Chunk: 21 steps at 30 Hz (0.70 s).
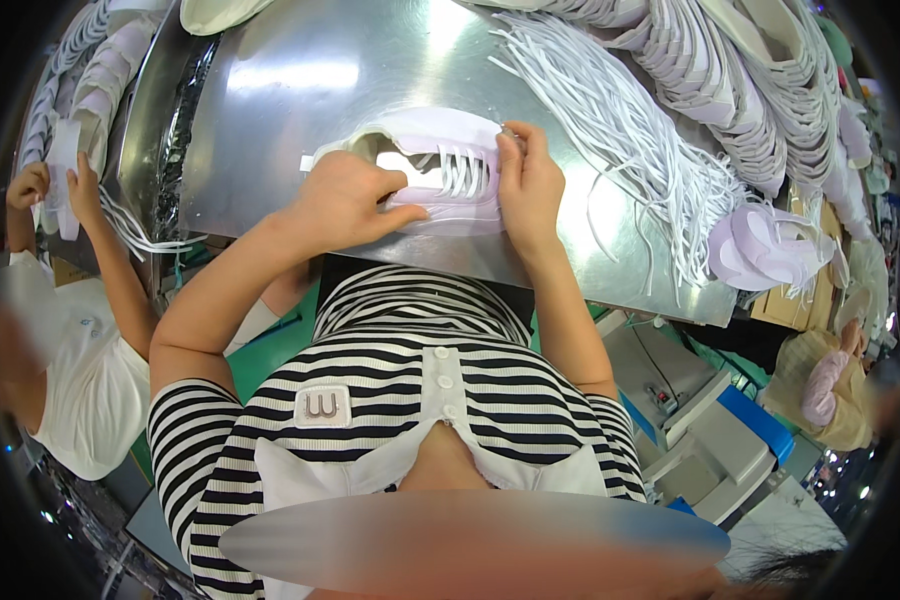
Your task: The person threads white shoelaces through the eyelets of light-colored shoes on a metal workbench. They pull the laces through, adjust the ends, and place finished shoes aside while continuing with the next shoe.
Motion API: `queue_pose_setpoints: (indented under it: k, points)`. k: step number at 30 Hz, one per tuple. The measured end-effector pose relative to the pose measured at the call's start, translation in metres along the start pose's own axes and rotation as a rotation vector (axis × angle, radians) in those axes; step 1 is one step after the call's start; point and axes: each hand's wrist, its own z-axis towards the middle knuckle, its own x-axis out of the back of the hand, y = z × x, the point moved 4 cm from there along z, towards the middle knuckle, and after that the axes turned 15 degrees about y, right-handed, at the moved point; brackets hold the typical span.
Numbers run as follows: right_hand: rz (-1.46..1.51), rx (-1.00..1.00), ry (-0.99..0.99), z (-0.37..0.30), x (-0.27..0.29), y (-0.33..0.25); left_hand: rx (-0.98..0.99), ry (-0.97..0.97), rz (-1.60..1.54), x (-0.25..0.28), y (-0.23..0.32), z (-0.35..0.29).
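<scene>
A pale lilac-white sneaker upper (440, 126) lies on the metal tabletop in front of me, its opening facing up. White shoelaces (462, 172) cross its eyelet rows. My left hand (345, 200) holds the heel end, with thumb and index finger by the collar edge and the other fingers partly hidden. At the toe end, my right hand (532, 185) grips the upper, thumb on the near face and fingers curled over the far side.
The shiny metal table (300, 130) carries a long heap of loose white laces (610, 130) on the right. Stacked uppers (690, 90) line the far right, with lilac pieces (765, 245) at the corner. Co-workers sit left and right; the left person's hands (80, 190) hold a pale piece.
</scene>
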Motion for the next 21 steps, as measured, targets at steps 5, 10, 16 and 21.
queue_pose_setpoints:
  k: [5, 10, 16, 21]
  points:
    - [0.157, -0.105, -0.016, -0.001, 0.003, 0.003, -0.104, 0.334, 0.022, 0.008, 0.012, -0.013]
    - [0.334, -0.166, 0.016, -0.008, 0.012, 0.016, 0.071, 0.912, 0.082, -0.018, 0.007, -0.094]
    - [0.437, -0.172, 0.026, -0.007, 0.0, 0.005, 0.965, 0.611, -1.506, -0.053, -0.015, -0.102]
    - [0.714, -0.375, -0.273, 0.008, -0.031, -0.019, 0.714, 0.552, -1.975, -0.013, -0.031, -0.052]
